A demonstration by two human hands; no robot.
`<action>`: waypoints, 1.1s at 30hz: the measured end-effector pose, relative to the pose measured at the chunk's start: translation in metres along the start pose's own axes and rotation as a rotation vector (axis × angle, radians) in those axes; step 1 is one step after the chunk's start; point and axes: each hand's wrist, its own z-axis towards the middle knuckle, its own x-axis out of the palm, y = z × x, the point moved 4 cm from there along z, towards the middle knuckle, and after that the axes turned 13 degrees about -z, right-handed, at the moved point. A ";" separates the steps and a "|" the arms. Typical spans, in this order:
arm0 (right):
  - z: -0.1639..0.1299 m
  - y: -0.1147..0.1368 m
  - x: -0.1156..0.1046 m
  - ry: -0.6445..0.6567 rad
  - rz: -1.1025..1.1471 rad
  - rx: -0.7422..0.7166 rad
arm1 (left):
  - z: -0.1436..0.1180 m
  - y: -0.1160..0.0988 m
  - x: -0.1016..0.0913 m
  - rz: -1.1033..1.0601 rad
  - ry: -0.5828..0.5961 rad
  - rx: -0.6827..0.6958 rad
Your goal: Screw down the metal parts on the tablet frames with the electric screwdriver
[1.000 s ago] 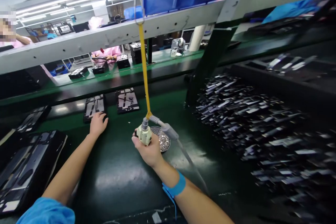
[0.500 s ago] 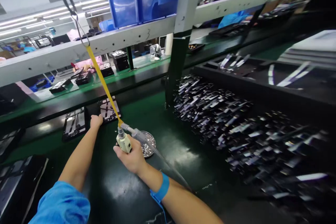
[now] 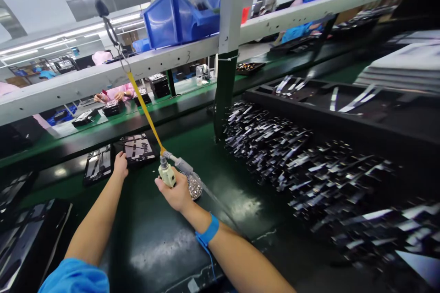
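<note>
One dark-framed panel [image 3: 138, 147] lies at about two o'clock from the left hand [image 3: 120, 165], the nearer; whether that grip is closed I can't tell. The right hand [image 3: 177, 192] clasps a cream corded tool [image 3: 167, 176].

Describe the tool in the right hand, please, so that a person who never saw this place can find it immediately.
Over the green worktop, follow the yellow strap slanting down from the pale beam. At its lower end, the right hand holds the tool. Its blocky cream shape sets it apart from the small shiny pieces beside the hand.
</note>
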 end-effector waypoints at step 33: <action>0.009 -0.025 -0.002 -0.069 -0.073 0.025 | -0.276 0.020 -0.045 1.179 0.820 0.641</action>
